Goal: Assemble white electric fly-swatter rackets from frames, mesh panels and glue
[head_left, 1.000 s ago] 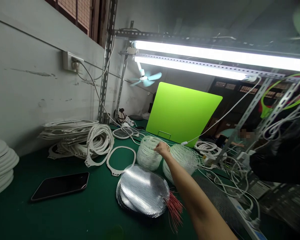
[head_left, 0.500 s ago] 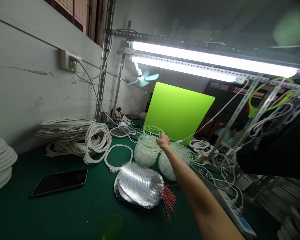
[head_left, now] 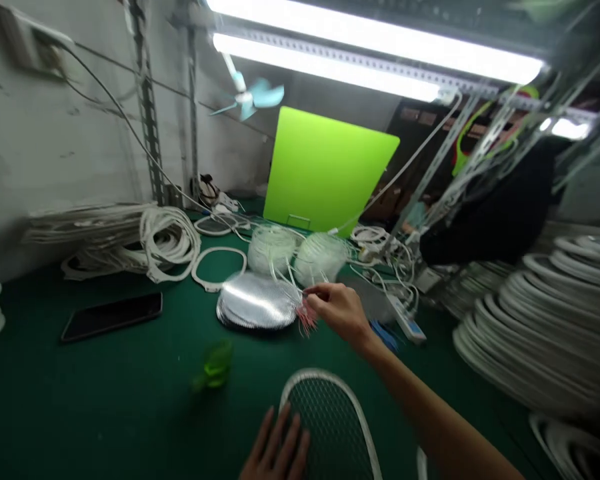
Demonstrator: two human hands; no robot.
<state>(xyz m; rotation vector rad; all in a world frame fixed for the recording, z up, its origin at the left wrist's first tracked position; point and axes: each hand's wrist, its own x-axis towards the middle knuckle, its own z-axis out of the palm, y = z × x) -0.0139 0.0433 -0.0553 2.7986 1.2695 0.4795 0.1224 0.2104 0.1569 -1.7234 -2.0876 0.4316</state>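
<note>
My right hand [head_left: 341, 310] is pinched over the middle of the table, beside the red wires. Thin pale strips [head_left: 291, 272] run up and away from its fingertips; motion blurs them. Close by lies a stack of silvery mesh discs [head_left: 257, 301], with a bunch of red wires [head_left: 307, 319] at its right end. At the bottom, my left hand [head_left: 279, 448] lies with fingers spread at the edge of a white oval frame with mesh [head_left: 325, 413]. Two bundles of translucent rings [head_left: 273, 248] stand behind the discs.
On the left are a black phone [head_left: 113, 316] and piled white frames [head_left: 173, 243]. A green board [head_left: 327, 170] stands at the back under tube lights. A power strip [head_left: 407, 321], blue wires [head_left: 384, 335] and tall stacks of white rings [head_left: 545, 327] are at right.
My right hand has come back from the translucent ring bundles toward me, with pale strips at its fingers. My left hand and the white mesh frame have come into view as the camera tilted down.
</note>
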